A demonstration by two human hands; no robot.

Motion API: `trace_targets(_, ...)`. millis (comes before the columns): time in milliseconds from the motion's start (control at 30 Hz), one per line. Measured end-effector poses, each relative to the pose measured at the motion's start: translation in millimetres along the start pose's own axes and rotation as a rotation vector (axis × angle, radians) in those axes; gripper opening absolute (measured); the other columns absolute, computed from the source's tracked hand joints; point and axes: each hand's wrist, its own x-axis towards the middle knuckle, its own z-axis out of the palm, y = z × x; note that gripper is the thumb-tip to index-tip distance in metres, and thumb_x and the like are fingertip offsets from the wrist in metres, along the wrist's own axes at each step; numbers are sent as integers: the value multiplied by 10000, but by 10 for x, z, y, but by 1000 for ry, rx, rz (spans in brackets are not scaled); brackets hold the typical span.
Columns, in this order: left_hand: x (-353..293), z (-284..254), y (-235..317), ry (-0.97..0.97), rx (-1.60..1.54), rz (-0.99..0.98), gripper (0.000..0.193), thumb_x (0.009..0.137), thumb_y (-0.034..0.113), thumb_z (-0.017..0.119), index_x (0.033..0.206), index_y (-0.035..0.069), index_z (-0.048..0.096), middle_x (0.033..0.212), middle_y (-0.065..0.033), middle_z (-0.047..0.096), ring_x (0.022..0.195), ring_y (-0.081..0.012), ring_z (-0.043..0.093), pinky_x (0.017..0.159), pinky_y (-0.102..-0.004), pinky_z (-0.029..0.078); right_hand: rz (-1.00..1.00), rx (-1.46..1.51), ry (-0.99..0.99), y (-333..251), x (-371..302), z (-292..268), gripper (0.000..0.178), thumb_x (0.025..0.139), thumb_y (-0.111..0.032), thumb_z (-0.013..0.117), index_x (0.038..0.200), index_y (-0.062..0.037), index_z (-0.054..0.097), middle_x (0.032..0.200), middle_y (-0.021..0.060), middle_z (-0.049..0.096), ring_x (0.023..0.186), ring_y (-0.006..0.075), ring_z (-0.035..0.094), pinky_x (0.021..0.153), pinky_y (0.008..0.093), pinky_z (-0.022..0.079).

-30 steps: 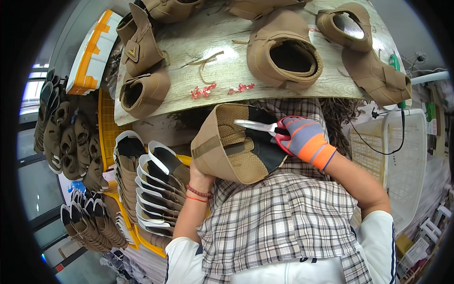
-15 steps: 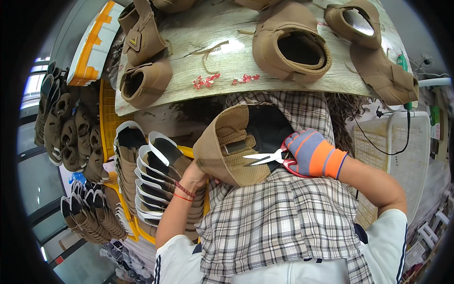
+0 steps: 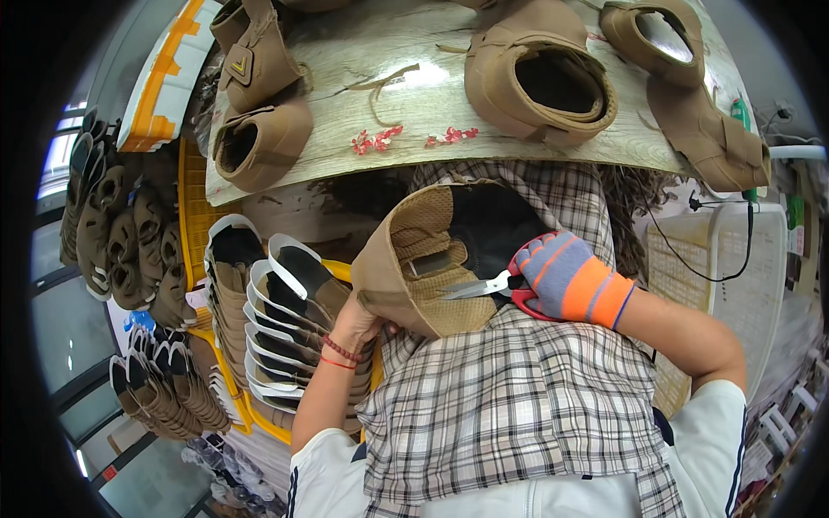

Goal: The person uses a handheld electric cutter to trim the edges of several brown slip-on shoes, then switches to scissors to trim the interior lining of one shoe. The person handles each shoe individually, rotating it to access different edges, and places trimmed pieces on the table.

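A brown shoe upper (image 3: 377, 268) with a tan mesh inside and a black lining rests over my lap, its opening facing up. My left hand (image 3: 357, 321), bare with a beaded bracelet, grips its left edge, the thumb and fingers partly hidden by the material. In a grey and orange glove, my right hand (image 3: 566, 276) is closed round the red handles of a pair of scissors (image 3: 477, 288). The blades point left into the upper and lie nearly together over the tan mesh. Whether they touch any thread, I cannot tell.
A wood-patterned table (image 3: 345, 155) ahead carries several brown shoes (image 3: 540, 78) and red-and-white scraps (image 3: 376, 139). Left of me stands a yellow crate (image 3: 376, 367) beside stacked uppers with white edges (image 3: 281, 337). A pale plastic basket (image 3: 747, 285) is at the right, a black cable hanging before it.
The scissor blades have closed from slightly parted to nearly together and turned a little. The upper stays in my left hand with barely any shift.
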Motion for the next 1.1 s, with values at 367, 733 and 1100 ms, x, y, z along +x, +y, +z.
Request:
trace_targets(367, 4, -14, -42, 42, 21, 36, 315, 688, -13, 756, 880, 84, 527, 787, 36, 533, 594, -77, 560, 357, -221, 438, 59, 107, 131, 221, -126, -190, 460, 674, -470, 724, 932, -96, 653, 832, 113, 640, 806, 279, 611, 750, 356, 465)
trace_targets(733, -25, 33, -42, 61, -27, 51, 289, 697, -11, 746, 885, 63, 539, 771, 18, 566, 588, -73, 567, 422, -200, 459, -58, -38, -41, 191, 49, -92, 324, 721, -384, 705, 888, -110, 660, 730, 78, 630, 723, 273, 621, 690, 373, 494)
trace_targets(1100, -25, 36, -43, 67, -65, 61, 283, 705, -25, 726, 909, 55, 546, 781, -4, 591, 585, -88, 580, 396, -207, 453, -95, 118, 34, 160, 101, -35, 290, 733, -331, 694, 892, -90, 666, 804, 71, 647, 776, 260, 621, 706, 355, 481)
